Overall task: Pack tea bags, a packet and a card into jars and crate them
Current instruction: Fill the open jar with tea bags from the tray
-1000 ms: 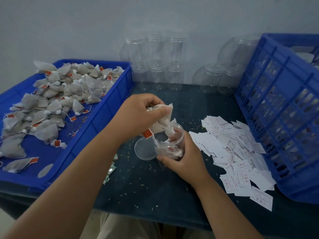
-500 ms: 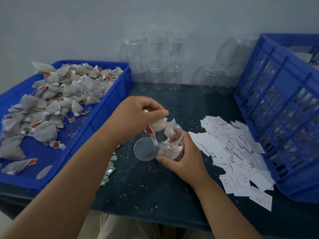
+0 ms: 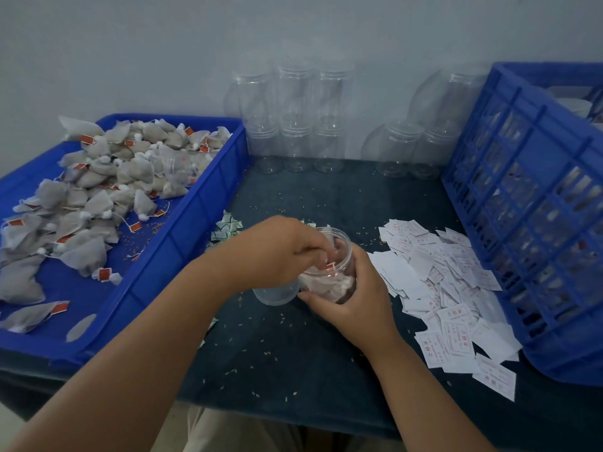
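Clear plastic jar [image 3: 342, 262] gripped round its side by the right hand [image 3: 355, 305]; left hand [image 3: 277, 252] arched over the mouth, fingertips curled inside among tea bags [image 3: 326, 285], pinch unconfirmed.

Red "合格证" heading on cards [image 3: 456, 331]

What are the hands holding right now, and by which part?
The right hand grips the clear jar around its lower wall. The left hand reaches into the jar's mouth among tea bags; whether it pinches one cannot be told.
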